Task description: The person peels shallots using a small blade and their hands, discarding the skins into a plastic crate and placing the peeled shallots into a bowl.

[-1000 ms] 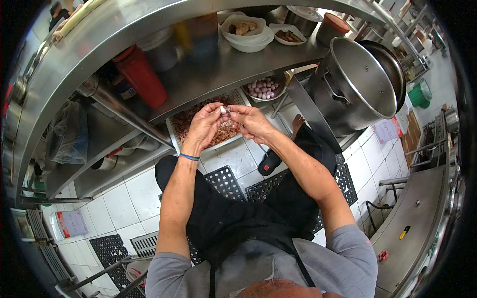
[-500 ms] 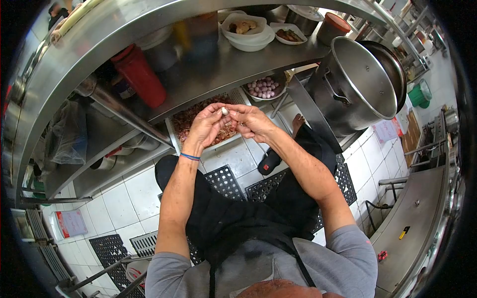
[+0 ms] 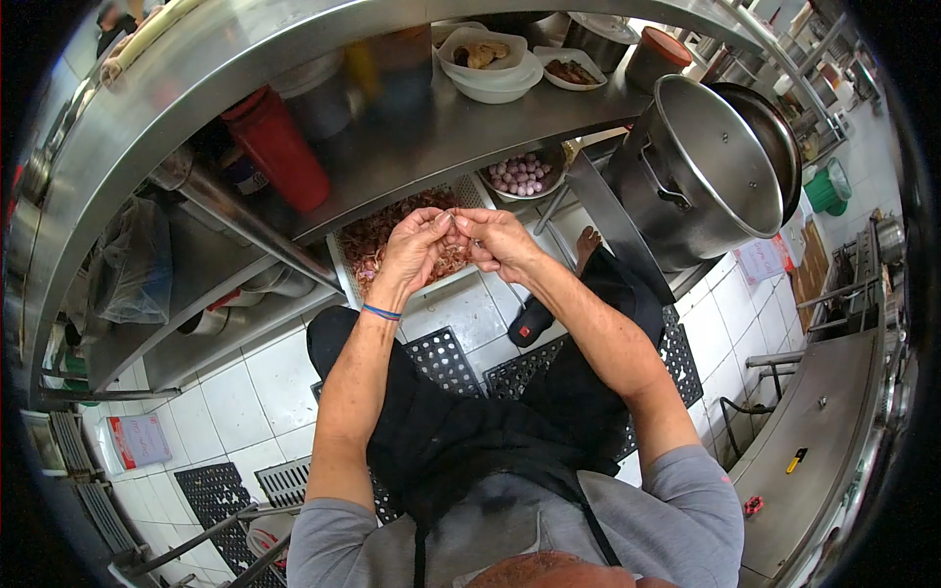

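Observation:
My left hand [image 3: 417, 251] and my right hand [image 3: 498, 243] meet fingertip to fingertip over a white tray [image 3: 343, 279]. Both are closed, thumbs and forefingers pinched around a small shallot, which the fingers now almost wholly hide. Beneath them, the tray holds a heap of reddish-brown shallot skins [image 3: 377, 227]. A metal bowl [image 3: 561, 176] of smooth pinkish-purple peeled shallots [image 3: 520, 174] stands just beyond the tray, to the right of my hands.
A steel shelf [image 3: 412, 137] runs above the tray, with a red container [image 3: 277, 147] and white dishes [image 3: 495, 83] on it. To the right stands a large steel pot [image 3: 686, 167]. Black perforated mats [image 3: 446, 358] lie on the tiled floor.
The pale bulb that showed between my fingertips is now mostly covered by them. My thumbs and fingers have drawn closer together; the arms have barely moved.

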A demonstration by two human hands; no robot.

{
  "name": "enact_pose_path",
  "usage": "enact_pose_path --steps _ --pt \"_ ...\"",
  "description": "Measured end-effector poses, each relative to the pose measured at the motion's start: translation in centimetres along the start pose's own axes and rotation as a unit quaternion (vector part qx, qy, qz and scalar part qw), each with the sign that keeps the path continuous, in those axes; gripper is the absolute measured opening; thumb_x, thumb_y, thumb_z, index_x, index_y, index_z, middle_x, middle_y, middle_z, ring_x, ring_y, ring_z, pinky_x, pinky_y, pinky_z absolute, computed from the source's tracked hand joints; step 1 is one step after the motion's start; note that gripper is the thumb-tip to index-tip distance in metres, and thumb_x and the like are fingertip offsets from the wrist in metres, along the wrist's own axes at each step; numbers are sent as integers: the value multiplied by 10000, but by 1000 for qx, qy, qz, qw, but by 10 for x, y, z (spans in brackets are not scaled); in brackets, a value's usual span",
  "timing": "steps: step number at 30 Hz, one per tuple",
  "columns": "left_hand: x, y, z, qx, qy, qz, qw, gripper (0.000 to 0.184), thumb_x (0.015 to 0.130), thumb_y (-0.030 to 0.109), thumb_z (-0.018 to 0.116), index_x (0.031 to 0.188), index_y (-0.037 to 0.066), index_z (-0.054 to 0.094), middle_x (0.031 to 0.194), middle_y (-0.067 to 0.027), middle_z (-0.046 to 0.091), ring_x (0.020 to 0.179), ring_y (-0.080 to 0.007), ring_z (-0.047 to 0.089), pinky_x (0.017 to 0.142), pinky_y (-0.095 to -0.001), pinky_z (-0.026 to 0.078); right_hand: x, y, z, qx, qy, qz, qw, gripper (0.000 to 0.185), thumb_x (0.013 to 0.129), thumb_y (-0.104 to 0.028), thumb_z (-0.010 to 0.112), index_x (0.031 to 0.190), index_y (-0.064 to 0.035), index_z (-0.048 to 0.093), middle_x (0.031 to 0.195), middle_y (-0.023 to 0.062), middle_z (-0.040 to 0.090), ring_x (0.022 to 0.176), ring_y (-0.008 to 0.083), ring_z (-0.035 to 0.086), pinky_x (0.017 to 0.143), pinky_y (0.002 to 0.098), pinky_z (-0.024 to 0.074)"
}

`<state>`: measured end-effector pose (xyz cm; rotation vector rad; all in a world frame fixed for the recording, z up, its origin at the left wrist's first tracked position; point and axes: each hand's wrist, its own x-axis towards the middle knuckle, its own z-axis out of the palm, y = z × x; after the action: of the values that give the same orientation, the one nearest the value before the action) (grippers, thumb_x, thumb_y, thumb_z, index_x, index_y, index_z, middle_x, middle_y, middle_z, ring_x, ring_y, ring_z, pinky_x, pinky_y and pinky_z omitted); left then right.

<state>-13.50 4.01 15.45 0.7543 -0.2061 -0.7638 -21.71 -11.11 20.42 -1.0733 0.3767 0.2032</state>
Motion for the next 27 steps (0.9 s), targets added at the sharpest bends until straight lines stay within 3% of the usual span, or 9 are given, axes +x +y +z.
enact_pose_path --steps 13,16,19,22,27 --pt "-3 11 1 29 -44 -1 999 253 929 62 588 1159 -41 588 1071 -112 644 928 -178 624 846 -288 522 0 -5 -4 31 -5 -8 999 242 985 -163 519 1182 -35 576 760 12 550 418 35 353 331 182 235" --pt "-2 7 -4 24 -38 2 999 266 930 67 587 1175 -37 583 1085 -111 641 946 -181 623 858 -291 522 0 -4 -3 -24 -7 -21 999 272 981 -164 526 1221 -38 555 769 16 550 416 30 355 323 182 237" --pt "-2 4 -5 26 -22 13 999 281 929 80 594 1187 -31 578 1083 -108 642 943 -185 627 857 -301 528 -3 -3 -4 -14 -30 0 999 413 965 -168 557 1337 -19 457 798 31 552 425 32 375 326 185 238" --pt "-2 4 -3 37 -5 25 999 285 928 88 599 1187 -28 577 1080 -107 645 926 -187 635 844 -309 536 -7 -5 -1 -30 -61 -6 998 449 958 -175 572 1357 -26 430 794 32 555 427 34 376 323 190 241" --pt "-3 8 -2 27 -18 0 999 259 925 92 605 1153 -29 589 1086 -114 647 904 -187 644 827 -315 546 -5 0 1 -6 -24 -6 1000 323 970 -160 549 1275 -60 522 808 23 566 416 25 348 323 184 234"
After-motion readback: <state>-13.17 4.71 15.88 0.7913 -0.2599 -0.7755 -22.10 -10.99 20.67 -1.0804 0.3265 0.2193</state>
